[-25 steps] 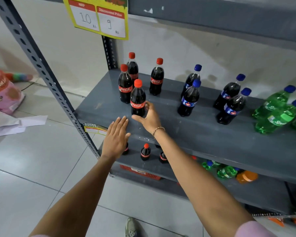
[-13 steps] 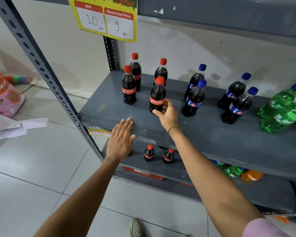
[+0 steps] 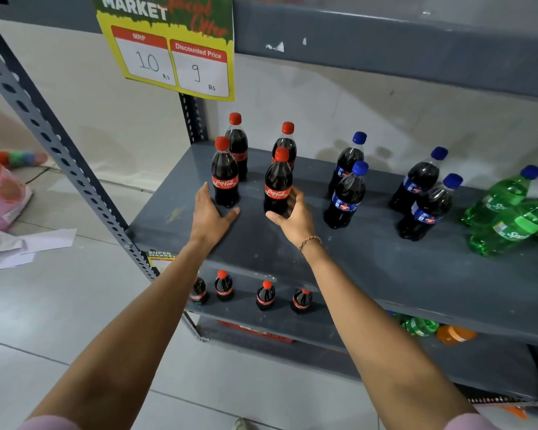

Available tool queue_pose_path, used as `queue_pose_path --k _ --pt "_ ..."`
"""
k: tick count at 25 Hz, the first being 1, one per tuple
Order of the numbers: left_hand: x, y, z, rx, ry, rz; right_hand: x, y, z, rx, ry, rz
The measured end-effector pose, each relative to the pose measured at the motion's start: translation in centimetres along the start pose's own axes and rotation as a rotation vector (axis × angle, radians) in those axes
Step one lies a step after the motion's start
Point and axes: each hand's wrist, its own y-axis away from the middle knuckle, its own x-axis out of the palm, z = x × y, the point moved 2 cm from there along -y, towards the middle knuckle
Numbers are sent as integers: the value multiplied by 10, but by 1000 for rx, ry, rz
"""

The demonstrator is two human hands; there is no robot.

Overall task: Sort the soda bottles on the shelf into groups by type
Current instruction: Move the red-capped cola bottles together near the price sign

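On the grey shelf (image 3: 370, 274) stand several red-capped cola bottles at the left. My right hand (image 3: 292, 212) is wrapped around the base of the front right cola bottle (image 3: 277, 184). My left hand (image 3: 210, 212) lies open on the shelf, its fingers and thumb around the foot of the front left cola bottle (image 3: 225, 175) without gripping it. Two more cola bottles (image 3: 238, 144) stand behind. Several blue-capped dark bottles (image 3: 346, 193) stand in the middle. Green bottles (image 3: 503, 218) stand at the right.
A yellow price sign (image 3: 171, 48) hangs from the upper shelf. The perforated shelf post (image 3: 59, 144) slants at the left. The lower shelf (image 3: 478, 361) holds small cola bottles (image 3: 265, 295), green bottles and an orange one. Paper and a pink bag (image 3: 0, 193) lie on the floor.
My right hand has slid the cola bottle back and right, in front of the rear right one. My left hand moved forward from the shelf edge to the front left bottle's base.
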Motion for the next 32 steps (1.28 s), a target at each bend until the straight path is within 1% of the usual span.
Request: queue_pose_path --k 3,6,10,12,15,17,18,19,20,21,22,23,25,27,29,32 --pt "8 -11 -11 33 79 -72 0 -5 2 7 0 -57" --pt "13 -14 -8 -9 72 -116 0 -7 2 22 5 -69" --pt "14 -16 -3 -26 66 -115 1 -9 0 29 9 -73" --pt "12 -17 -3 -24 60 -88 -1 -8 1 39 -2 -72" --pt "8 -13 -5 -38 93 -53 -3 -5 8 33 19 -17" --pt "4 0 -3 -104 161 -154 -9 6 7 55 53 -27" --pt "5 10 -2 -133 181 -233 -15 16 1 74 56 -94" --pt "8 21 0 -143 194 -291 -24 30 -8 105 41 -204" --pt "13 30 -1 -139 214 -300 -35 46 -17 148 16 -333" --pt "19 35 -4 -123 242 -265 -48 60 -26 187 -10 -451" --pt "28 37 -10 -99 269 -201 -62 69 -32 215 -35 -529" --pt "36 36 -18 -81 277 -119 -75 71 -35 233 -67 -555" --pt "55 28 -35 -53 232 38 -94 64 -32 236 -92 -487" --pt "71 20 -45 -58 190 91 -101 52 -27 202 -78 -382" --pt "80 15 -49 -35 111 73 -102 43 -25 164 -76 -325" --pt "82 15 -46 45 30 -27 -103 33 -29 156 -14 -334"
